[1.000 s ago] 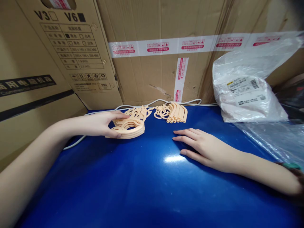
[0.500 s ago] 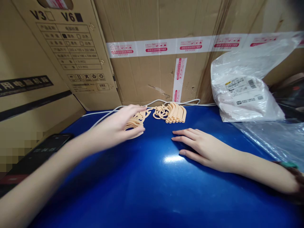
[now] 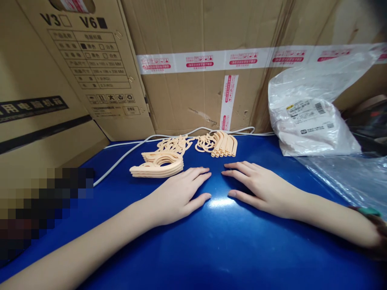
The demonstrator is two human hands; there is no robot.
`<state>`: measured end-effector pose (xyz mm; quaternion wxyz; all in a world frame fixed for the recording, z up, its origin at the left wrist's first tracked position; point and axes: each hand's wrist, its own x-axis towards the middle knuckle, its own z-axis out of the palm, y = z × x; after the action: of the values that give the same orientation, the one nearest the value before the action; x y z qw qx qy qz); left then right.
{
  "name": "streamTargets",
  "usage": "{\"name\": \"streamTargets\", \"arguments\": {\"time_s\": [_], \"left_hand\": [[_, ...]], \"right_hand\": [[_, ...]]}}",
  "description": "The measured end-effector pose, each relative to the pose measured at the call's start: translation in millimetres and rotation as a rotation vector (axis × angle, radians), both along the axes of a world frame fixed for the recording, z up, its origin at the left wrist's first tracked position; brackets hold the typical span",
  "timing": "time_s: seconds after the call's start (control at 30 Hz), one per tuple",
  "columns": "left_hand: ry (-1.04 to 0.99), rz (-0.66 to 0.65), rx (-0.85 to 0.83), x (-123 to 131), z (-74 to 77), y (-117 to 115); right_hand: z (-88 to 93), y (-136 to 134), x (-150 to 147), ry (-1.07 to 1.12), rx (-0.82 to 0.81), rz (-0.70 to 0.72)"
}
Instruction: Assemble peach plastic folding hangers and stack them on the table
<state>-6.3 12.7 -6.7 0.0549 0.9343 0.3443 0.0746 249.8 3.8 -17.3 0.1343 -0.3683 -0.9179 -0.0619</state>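
Observation:
My left hand (image 3: 181,193) lies on the blue table with its fingers stretched out and nothing in them. Just behind it is a stack of beige plastic folding hangers (image 3: 160,165), their hooks toward the back. Across from it, my right hand (image 3: 256,185) rests palm down with fingers apart, holding nothing. A second bunch of beige hanger pieces (image 3: 224,144), with curved arms and round hooks, lies beyond the fingertips of both hands. A small gap separates the two hands.
Cardboard boxes (image 3: 193,96) wall off the back and left. A white cable (image 3: 121,155) runs behind the hangers. At the right stand a white plastic parcel bag (image 3: 314,129) and a clear plastic sheet (image 3: 350,177). A pixelated dark area covers the left edge.
My left hand has come away from the left hanger stack, moving right and toward me onto the table. My right hand has barely moved.

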Motion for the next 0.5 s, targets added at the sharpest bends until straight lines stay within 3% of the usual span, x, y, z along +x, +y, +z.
{"name": "streamTargets", "arguments": {"time_s": [0.23,0.37,0.5], "left_hand": [[-0.021,-0.010,0.016,0,-1.6,-2],[-0.024,-0.014,0.026,0,-1.5,-1],[-0.012,-0.012,0.017,0,-1.0,-1]], "right_hand": [[18.5,12,-11,-0.022,0.068,-0.040],[40.9,37,-25,-0.063,0.175,-0.058],[53.2,65,-45,-0.181,0.186,-0.190]]}}
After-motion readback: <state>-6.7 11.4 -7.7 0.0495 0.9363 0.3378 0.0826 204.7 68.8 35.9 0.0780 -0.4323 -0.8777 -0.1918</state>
